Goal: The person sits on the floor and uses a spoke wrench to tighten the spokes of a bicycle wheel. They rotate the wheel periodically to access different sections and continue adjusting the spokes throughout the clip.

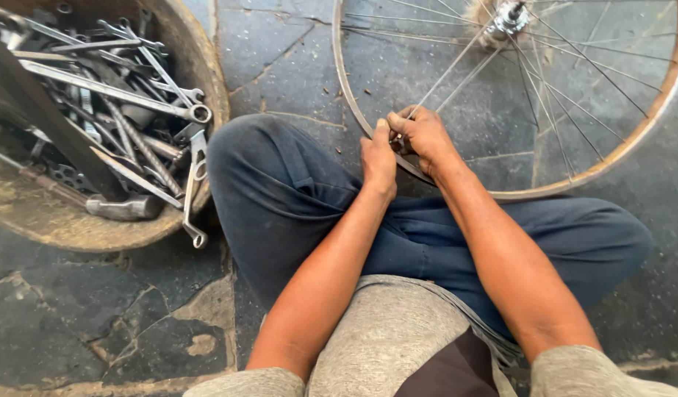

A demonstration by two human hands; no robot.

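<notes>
A bare bicycle wheel rim (618, 151) with thin spokes (456, 62) lies flat on the stone floor in front of my crossed legs; its hub (509, 16) shows at the top edge. My left hand (379, 158) grips the near edge of the rim, thumb pointing up. Right beside it, my right hand (421, 136) is closed over the rim where a spoke meets it; whatever small thing it pinches is hidden by the fingers.
A round, worn basin (74, 228) at the left holds several spanners and a hammer (122, 208). One spanner (195, 191) hangs over its rim near my left knee (258, 158). The floor is cracked dark stone slabs (96, 309).
</notes>
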